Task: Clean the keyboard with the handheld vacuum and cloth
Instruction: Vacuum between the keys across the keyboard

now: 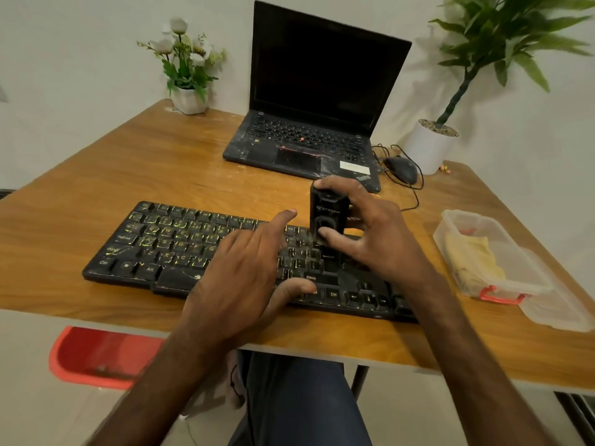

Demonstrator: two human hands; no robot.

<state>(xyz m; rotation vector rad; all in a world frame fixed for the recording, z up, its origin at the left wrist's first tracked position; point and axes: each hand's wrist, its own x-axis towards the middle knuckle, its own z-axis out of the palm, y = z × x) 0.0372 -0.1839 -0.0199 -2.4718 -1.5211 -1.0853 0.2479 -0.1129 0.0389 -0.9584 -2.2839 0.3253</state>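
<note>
- Head view: right hand [380, 243] gripped the handheld vacuum [329, 214] upright, nozzle down on the keyboard [167, 243], right of centre, presumably to lift grit.
- Left hand [244, 272], fingers straight, rested on the keys, likely steadying.
- Cloth [473, 259] lay in a plastic box [528, 278], right.
- Wooden table [161, 162]; pale wall [96, 43] behind.

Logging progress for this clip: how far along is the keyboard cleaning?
Done: nothing clearly finished; the black keyboard shows pale specks. In hand: the right hand grips the small black handheld vacuum upright on the keys, left hand resting flat on them. Left: the yellow cloth lies in the clear plastic container, unused.
</note>
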